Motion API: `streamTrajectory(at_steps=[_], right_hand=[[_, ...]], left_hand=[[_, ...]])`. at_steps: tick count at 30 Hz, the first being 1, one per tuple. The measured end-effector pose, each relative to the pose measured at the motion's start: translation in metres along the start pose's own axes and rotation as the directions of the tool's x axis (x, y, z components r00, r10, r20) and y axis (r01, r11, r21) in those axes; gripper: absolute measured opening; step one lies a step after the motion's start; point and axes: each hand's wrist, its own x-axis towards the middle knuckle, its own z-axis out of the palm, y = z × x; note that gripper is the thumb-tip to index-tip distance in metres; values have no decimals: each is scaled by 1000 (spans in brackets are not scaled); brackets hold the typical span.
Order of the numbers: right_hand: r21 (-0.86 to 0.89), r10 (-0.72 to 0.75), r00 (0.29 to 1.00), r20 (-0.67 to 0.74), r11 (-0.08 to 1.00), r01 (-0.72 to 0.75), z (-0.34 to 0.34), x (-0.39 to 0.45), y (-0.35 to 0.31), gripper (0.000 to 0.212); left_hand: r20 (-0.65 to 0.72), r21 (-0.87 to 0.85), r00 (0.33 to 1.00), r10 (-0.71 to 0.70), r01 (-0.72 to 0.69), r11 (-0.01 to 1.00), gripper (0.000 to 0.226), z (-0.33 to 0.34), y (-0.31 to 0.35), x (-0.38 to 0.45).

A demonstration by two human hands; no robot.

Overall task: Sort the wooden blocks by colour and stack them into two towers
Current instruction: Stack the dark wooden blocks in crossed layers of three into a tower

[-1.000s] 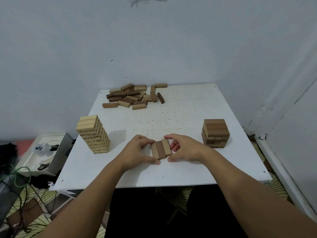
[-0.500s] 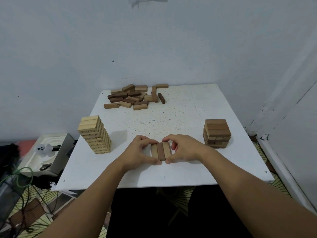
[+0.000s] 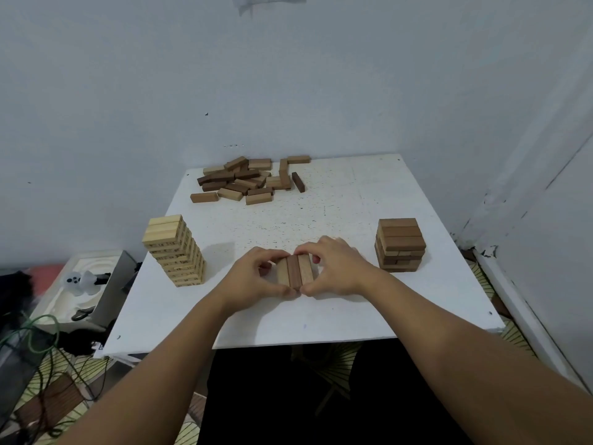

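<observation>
Pale pine-coloured light tower [image 3: 175,250] stands at 9 o'clock on the white counter [image 3: 353,200], tall, square, crisp-edged layers, printed marks on the side faces. Left of it, off the counter, a white tray with a small ghost-like figure [image 3: 78,281] and green cables on the floor.

Left hand [image 3: 253,277]: fingers curled, thumb and fingertips pinching the left side of the three-block row [image 3: 294,273]. Row sits at counter centre, near the front edge, directly between both hands; it looks resting on the counter or barely off it, can't tell. Three smooth rectangular blocks side by side, long axes running 12 to 6; dark brown middle one, mid-brown outer two. Right hand [image 3: 337,271]: fingers curled too, pinching the row's right side, thumb at the near end.

Loose pile [image 3: 248,181] at 12 o'clock, far edge, mixed dark and tan blocks, jumbled.

Dark tower [image 3: 399,245] at 3 o'clock from the row, short, brown crossed layers, well apart from the hands. Right hand is the nearer one. Judgement: row is squared as a layer and goes rightward onto the dark tower; top layer there runs 9 to 3, so the row's 12-to-6 axis already crosses it.
</observation>
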Motion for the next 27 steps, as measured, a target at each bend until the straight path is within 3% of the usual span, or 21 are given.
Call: streamTrajectory(at_steps=[4, 10, 19, 27], right_hand=[[-226, -75, 995, -69, 972, 57, -19, -2, -11, 76], [-277, -159, 976, -145, 954, 114, -62, -13, -5, 66], [-220, 1, 976, -220, 974, -51, -114, -57, 56, 59], [-211, 108, 973, -205, 966, -151, -137, -78, 96, 70]], left_hand=[[-7, 18, 999, 51, -51, 999, 73, -11, 11, 4], [-29, 54, 988, 150, -149, 987, 70, -15, 49, 22], [109, 91, 965, 238, -248, 964, 71, 42, 117, 66], [175, 124, 962, 210, -233, 964, 72, 77, 150, 90]])
